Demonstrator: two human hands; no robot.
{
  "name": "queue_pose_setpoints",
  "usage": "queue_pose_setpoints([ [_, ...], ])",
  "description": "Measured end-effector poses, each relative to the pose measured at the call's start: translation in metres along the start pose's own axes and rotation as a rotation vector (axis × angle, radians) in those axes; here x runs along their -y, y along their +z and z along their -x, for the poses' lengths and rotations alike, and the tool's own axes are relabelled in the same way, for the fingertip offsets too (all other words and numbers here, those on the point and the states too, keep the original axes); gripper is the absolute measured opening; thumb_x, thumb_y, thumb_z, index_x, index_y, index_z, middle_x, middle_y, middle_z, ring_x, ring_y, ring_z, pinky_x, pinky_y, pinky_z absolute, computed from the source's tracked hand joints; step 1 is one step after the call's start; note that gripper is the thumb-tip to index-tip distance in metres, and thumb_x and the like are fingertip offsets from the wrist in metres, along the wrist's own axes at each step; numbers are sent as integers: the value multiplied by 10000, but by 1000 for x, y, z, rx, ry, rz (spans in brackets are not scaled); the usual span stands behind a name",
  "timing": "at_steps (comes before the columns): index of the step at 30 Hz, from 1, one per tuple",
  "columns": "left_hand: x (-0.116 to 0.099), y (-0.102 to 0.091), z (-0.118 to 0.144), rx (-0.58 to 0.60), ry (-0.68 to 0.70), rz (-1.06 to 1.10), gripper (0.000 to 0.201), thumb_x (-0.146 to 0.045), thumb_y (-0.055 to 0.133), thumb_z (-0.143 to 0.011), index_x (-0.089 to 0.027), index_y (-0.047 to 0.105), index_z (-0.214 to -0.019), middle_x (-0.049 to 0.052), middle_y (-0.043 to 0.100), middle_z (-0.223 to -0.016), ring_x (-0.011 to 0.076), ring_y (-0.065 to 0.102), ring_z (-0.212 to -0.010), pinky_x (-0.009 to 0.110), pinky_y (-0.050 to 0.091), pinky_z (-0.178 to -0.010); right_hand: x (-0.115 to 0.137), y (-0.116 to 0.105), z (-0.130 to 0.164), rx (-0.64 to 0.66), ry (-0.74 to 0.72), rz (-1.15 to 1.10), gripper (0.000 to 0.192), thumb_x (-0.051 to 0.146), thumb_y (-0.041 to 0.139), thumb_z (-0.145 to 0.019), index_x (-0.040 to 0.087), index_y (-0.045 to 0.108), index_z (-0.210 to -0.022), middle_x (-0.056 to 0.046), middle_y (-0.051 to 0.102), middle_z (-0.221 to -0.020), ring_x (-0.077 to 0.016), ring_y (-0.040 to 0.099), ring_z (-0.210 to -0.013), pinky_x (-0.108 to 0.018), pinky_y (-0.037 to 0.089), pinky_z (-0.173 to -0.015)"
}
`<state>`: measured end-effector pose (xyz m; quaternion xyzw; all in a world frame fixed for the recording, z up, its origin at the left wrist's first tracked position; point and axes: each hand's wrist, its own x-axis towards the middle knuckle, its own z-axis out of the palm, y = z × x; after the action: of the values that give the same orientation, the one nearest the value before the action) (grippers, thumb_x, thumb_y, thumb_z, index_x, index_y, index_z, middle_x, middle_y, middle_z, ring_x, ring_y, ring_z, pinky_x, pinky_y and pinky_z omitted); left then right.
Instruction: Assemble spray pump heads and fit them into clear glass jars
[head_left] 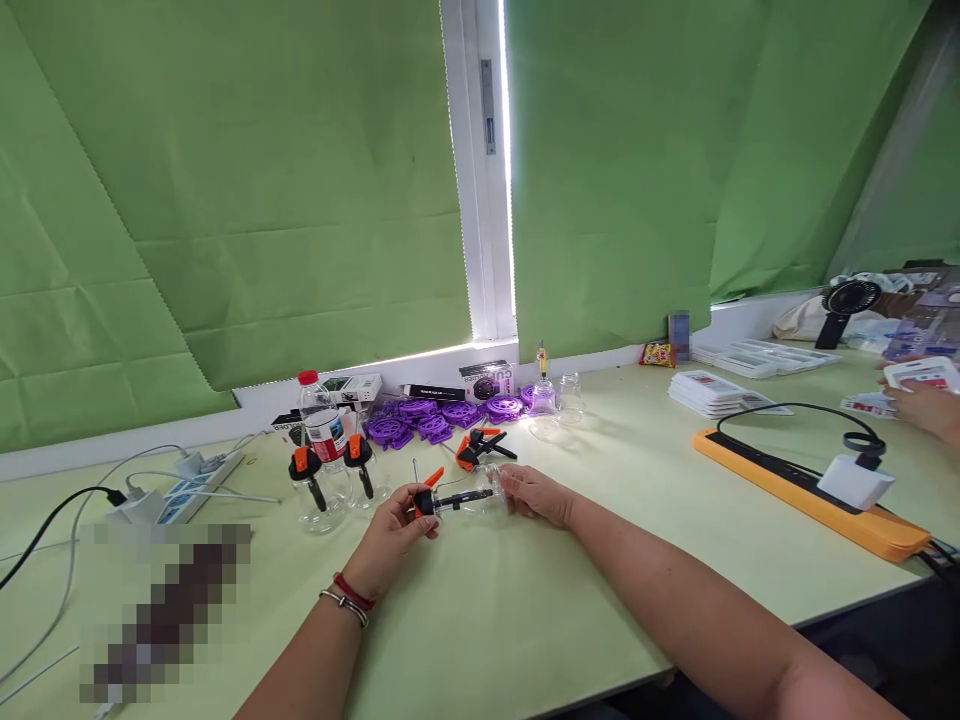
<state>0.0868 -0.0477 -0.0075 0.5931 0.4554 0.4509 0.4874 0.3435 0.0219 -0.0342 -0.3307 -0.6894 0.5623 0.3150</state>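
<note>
Lay 9-to-3 between both hands: clear cup [480, 497], black end pinched in left hand [394, 530], right hand [534, 493] clasping other end

A single head-worn camera looks forward and down across a pale green table [570, 600], close above the wearer's forearms, facing a green-curtained window [487, 170] at the far side.

The table [525, 620] is pale green, the curtains [262, 200] brighter green. At its far edge lie purple discs [442, 415] and a clear bottle [321, 425] with a red cap. The pump [450, 497] is black with an orange lever. Near the right edge runs an orange-and-black power strip [810, 490]. The left hand [390, 535] wears red and silver wristbands.
</note>
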Motion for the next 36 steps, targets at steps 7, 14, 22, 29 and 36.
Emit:
queue_pose_setpoints([
  [7,3,-1,-1,-44,-4,22,450,-330,701,-668,-173,533,-1055,9,603,-781,150,594,-685,354,492,-735,0,-5,6,69,-74,-126,879,364,777,-623,364,303,-1363,-78,406,-1265,-78,523,-695,-175,405,-456],
  [14,0,2,0,-48,2,4,451,-329,716,-644,-176,553,-1036,4,614,-741,158,599,-677,347,491,-723,-1,-4,3,48,-10,-145,721,413,720,-682,235,408,-1308,-45,540,-964,-56,510,-549,-174,322,-418],
  [22,-1,1,2,-22,12,-13,428,-325,694,-679,-179,533,-1048,1,601,-758,155,609,-679,348,488,-741,6,-1,4,73,-14,-133,536,537,630,-738,168,528,-1112,-32,601,-794,-48,443,-468,-183,221,-397],
  [29,-4,3,2,-40,-7,14,473,-347,713,-641,-180,554,-1054,2,615,-745,158,613,-676,345,495,-724,3,0,1,11,15,-22,488,625,498,-790,141,566,-783,32,467,-483,-51,333,-400,-191,217,-391],
  [36,-2,2,1,-80,-19,22,495,-342,715,-637,-170,540,-1067,5,615,-743,160,610,-685,339,500,-713,-5,-4,3,22,-98,-69,879,400,782,-604,331,332,-1356,-71,440,-1221,-61,499,-649,-191,394,-500],
])
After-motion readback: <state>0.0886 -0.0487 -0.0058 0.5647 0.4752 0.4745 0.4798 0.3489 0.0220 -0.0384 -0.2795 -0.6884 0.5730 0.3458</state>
